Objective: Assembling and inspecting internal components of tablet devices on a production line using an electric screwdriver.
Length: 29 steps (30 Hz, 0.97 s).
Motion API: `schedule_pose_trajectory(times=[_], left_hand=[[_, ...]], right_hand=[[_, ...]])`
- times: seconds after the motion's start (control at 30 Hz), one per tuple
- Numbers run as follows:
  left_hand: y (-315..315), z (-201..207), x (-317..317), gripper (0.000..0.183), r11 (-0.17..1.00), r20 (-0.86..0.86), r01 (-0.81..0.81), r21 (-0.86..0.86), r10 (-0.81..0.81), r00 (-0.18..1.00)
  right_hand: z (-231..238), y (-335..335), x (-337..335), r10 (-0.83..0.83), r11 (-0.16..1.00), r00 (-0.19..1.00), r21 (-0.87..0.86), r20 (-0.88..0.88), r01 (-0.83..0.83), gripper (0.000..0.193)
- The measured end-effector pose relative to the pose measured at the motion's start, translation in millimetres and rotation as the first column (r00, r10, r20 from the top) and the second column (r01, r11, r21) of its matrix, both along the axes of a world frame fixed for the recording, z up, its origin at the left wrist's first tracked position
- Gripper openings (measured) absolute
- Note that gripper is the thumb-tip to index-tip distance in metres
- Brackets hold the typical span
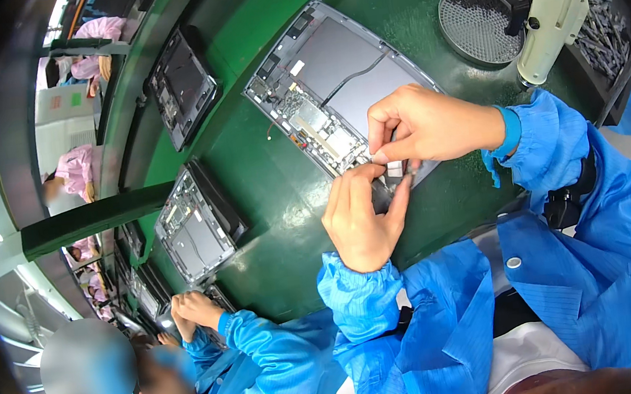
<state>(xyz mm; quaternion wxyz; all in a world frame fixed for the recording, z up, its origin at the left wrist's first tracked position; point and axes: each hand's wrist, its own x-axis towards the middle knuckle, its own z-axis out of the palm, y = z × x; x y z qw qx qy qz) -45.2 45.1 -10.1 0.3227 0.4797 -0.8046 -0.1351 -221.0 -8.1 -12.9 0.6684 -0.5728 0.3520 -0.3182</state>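
Observation:
An opened laptop chassis lies at an angle on the green bench, its circuit board and a black cable exposed. Both hands meet at its near corner. My right hand, with a blue band at the wrist, pinches thumb and finger together over the board's edge; whatever is between the tips is too small to name. Beside those tips sits a small silvery piece. My left hand curls around the same corner, index finger and thumb closed about a dark part that its fingers largely hide.
At the upper right stand a round mesh-like dish, a pale green electric screwdriver and a dark tray of small grey parts. More opened chassis lie leftward. A co-worker in blue works close by on the left.

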Motion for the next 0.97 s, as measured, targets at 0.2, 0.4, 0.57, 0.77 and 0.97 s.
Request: schedule_pose_trajectory(times=[0.2,0.4,0.57,0.77,0.97], left_hand=[[10,7,10,0.021,0.999,-0.052,0.003,0.04,-0.001,0.999],[18,7,33,0.021,0.983,-0.119,0.019,0.183,0.003,0.993],[20,3,41,0.025,0.983,-0.164,0.023,0.185,0.007,0.986],[15,-1,30,0.025,0.996,-0.198,0.015,0.087,0.002,0.98],[19,-2,28,0.029,0.991,-0.209,0.079,0.11,-0.055,0.976]], right_hand=[[15,2,-10,0.051,0.987,0.994,-0.146,-0.093,-0.064,0.013],[-11,-1,-12,-0.416,0.666,0.864,-0.742,-0.284,0.077,0.021],[4,6,-8,-0.448,0.611,0.834,-0.791,-0.321,0.024,0.01],[17,18,-3,-0.066,0.739,0.977,-0.668,-0.204,-0.089,0.008],[25,14,-10,0.036,0.765,0.815,-0.509,-0.579,-0.395,0.023]])
